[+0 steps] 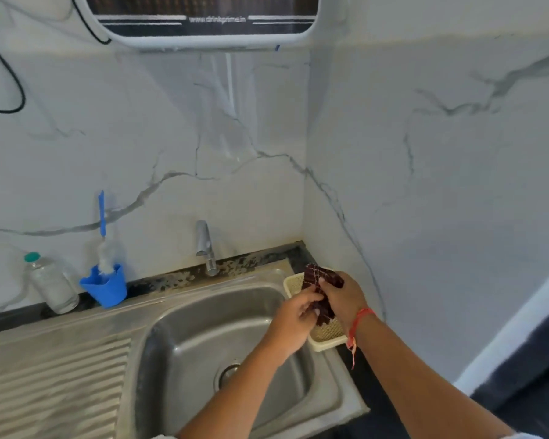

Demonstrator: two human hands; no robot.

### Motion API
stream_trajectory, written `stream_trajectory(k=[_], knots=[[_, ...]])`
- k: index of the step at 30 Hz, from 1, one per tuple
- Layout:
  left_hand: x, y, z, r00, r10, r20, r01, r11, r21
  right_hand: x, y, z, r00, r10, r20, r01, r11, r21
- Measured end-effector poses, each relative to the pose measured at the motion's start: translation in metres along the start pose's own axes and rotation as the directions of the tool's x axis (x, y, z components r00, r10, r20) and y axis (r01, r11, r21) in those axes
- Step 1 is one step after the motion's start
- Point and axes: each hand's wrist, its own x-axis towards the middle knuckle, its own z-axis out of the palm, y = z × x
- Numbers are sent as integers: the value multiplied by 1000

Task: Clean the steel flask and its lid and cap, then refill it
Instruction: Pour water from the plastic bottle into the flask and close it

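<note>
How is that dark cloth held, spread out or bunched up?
Bunched up: the left hand and right hand both grip the cloth, crumpled between them over the tray.

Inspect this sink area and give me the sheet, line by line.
Surface: steel sink with a ribbed drainboard on its left.
Job's things: flask, lid and cap: nothing seen. A bottle brush stands in a blue cup by the wall.
Clutter: plastic bottle with a green cap, left of the cup; cream tray at the sink's right rim.
Grippers: left hand and right hand both grip a dark checked cloth above the tray.
Cables: black cable loops down the wall at upper left.
Surroundings: marble-look wall; tap behind the basin; water purifier mounted above.
</note>
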Motion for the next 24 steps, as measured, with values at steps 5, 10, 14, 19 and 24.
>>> stream_trajectory(k=[5, 10, 14, 19, 24], knots=[[15, -20, 8, 991, -78, -108, 112, 928, 355, 29, 14, -11, 989, -146, -15, 122, 874, -471], [37, -63, 19, 974, -192, -119, 225, 879, 420, 37, 31, -4, 963, -247, 104, 254, 720, -645], [30, -56, 27, 975, -205, -88, 223, 896, 385, 54, 54, 5, 935, -135, 328, 341, 594, -728], [20, -51, 22, 975, -209, -72, 221, 924, 312, 40, 59, -2, 855, 154, 495, 367, 495, -787], [19, -50, 13, 976, -211, -53, 217, 923, 318, 49, 35, -1, 795, 370, 482, 310, 435, -845]])
